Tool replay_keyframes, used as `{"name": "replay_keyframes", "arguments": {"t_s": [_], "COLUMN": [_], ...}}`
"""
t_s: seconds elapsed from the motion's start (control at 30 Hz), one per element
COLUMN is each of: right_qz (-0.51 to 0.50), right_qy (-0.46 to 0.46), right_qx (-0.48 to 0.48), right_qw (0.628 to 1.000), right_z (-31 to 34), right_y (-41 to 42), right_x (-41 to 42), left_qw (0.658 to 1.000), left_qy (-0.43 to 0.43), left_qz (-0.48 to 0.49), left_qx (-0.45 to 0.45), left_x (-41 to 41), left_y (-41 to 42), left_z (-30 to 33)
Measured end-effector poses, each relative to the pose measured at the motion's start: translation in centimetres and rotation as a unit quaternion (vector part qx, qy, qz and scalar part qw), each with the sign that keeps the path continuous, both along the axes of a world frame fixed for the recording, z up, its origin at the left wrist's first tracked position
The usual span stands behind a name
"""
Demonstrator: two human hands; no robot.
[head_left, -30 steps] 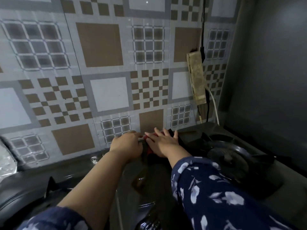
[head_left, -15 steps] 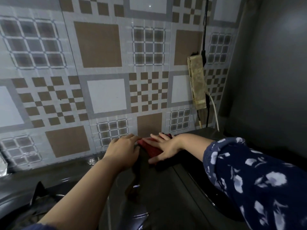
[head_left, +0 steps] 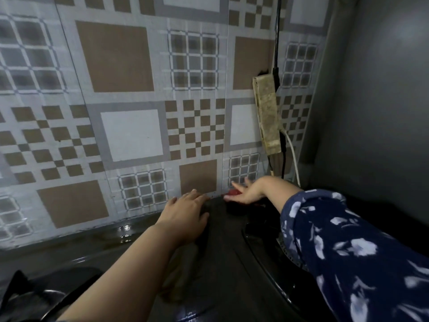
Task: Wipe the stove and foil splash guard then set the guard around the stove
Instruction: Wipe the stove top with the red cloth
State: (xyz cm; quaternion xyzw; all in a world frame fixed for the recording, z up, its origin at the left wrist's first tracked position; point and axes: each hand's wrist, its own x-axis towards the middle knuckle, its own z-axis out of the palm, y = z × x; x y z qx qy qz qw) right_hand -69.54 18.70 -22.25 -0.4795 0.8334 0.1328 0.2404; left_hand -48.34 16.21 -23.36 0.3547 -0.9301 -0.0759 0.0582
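Observation:
The dark stove (head_left: 222, 263) fills the lower middle of the head view, its back edge close to the tiled wall. My right hand (head_left: 247, 191) lies flat with straight fingers on a red cloth (head_left: 234, 193) at the stove's back edge, near the wall. My left hand (head_left: 185, 213) rests on the stove's back left part, fingers relaxed and spread over the dark surface. The right burner's rim (head_left: 262, 249) shows beside my flowered sleeve. No foil splash guard is visible.
A patterned tile wall (head_left: 130, 133) stands right behind the stove. A dirty power strip (head_left: 267, 115) with cables hangs on the wall at the right. A grey side wall (head_left: 383, 112) closes the right. The left burner grate (head_left: 27, 296) is at the lower left.
My right hand has slid the red cloth to the right along the stove's back edge. My left hand has stayed near the back edge. The camera has shifted left and closer.

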Motion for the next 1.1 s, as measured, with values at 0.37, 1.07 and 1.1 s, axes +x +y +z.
{"name": "replay_keyframes", "arguments": {"t_s": [0.37, 1.07, 1.1], "right_qz": [-0.2, 0.06, 0.068], "right_qy": [0.027, 0.004, 0.005], "right_qx": [-0.122, -0.154, -0.156], "right_qw": [0.972, 0.986, 0.985], "right_z": [-8.4, -3.8, -3.5], "right_y": [-3.9, 3.7, 4.8], "right_x": [-10.2, 15.2, 16.2], "left_qw": [1.0, 0.996, 0.996], "left_qy": [0.014, -0.022, -0.021], "left_qz": [-0.011, 0.084, 0.083], "left_qx": [0.005, 0.01, 0.014], "left_x": [0.6, 6.4, 7.0], "left_y": [-1.3, 1.5, 2.0], "left_z": [0.0, 0.5, 0.5]}}
